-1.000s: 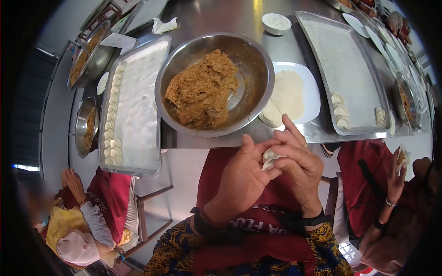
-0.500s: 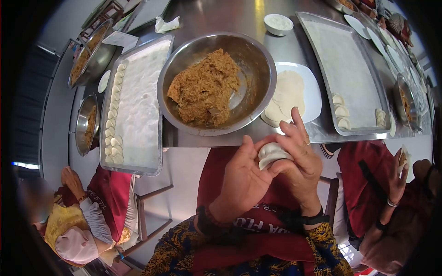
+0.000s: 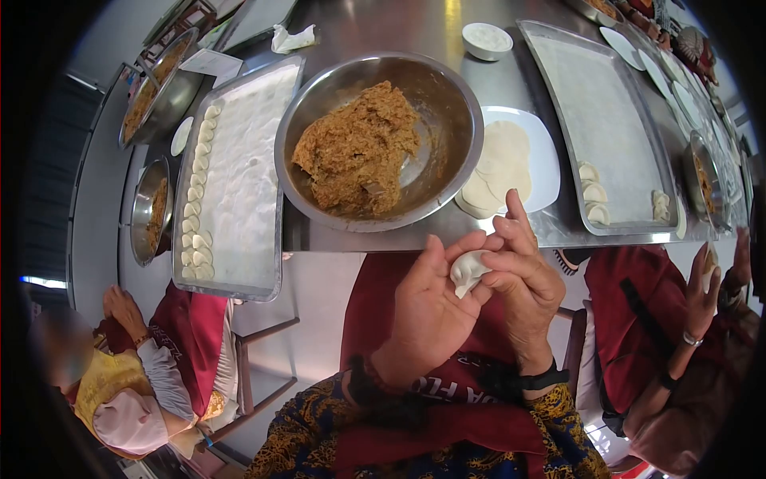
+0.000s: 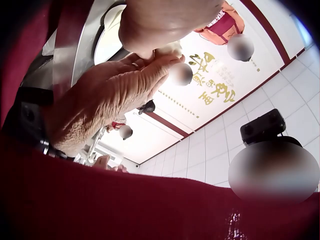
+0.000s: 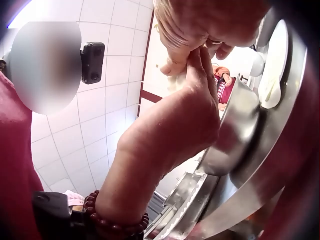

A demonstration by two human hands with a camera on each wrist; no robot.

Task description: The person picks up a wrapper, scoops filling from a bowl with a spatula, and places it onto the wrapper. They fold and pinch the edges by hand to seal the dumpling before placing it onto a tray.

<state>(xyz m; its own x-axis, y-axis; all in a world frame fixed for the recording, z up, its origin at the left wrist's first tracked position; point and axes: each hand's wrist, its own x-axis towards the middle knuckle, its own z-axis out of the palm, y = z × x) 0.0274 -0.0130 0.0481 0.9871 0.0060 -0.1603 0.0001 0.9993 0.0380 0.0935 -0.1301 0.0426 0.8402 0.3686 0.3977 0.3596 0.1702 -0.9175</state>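
Observation:
Both my hands hold one white dumpling (image 3: pixel 467 271) in front of my red apron, just below the steel table's edge (image 3: pixel 359 238). The left hand (image 3: pixel 427 307), with a bead bracelet, cups it from the left, thumb on top. My right hand (image 3: pixel 519 279), with a ring and black wristband, pinches its right edge. In the left wrist view the dumpling (image 4: pixel 170 49) sits between the left hand (image 4: pixel 165 20) above and the right hand (image 4: pixel 110 95) below. From the right wrist, the dumpling (image 5: pixel 175 80) shows between the right hand (image 5: pixel 210 20) and left hand (image 5: pixel 180 120).
A big steel bowl (image 3: pixel 451 104) of brown filling (image 3: pixel 355 152) stands straight ahead. To its right is a white plate (image 3: pixel 545 164) with round wrappers (image 3: pixel 499 164). Trays (image 3: pixel 231 191) (image 3: pixel 606 120) on both sides hold rows of dumplings. Other people sit at left (image 3: pixel 136 399) and right (image 3: pixel 686 335).
The dumpling has turned between my fingers and shows a narrower, folded side than half a second ago. Both hands stay together at the same spot.

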